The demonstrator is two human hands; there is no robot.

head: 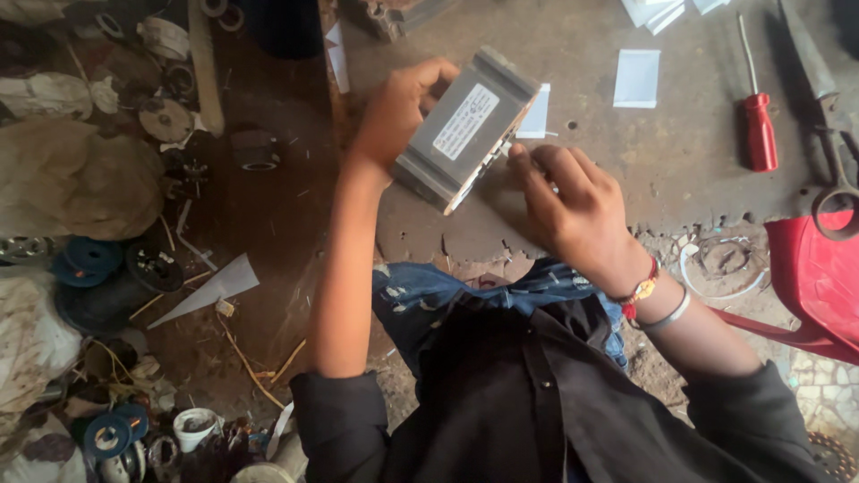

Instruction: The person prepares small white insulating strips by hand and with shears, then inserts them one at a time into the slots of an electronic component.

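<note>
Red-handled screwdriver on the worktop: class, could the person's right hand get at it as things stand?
Probably yes. The red-handled screwdriver lies in the open on the worktop, nothing between it and the right hand; but that hand's fingers are busy at the grey metal block.

Grey metal block [465, 125] with white label; red-handled screwdriver [761, 130]; white paper slips [637, 78] on grey-brown tabletop [698, 170]; red plastic chair [819, 277]; dark shirt [537, 402]; red-and-yellow thread wristband [640, 293]; blue spools [89, 255].
</note>
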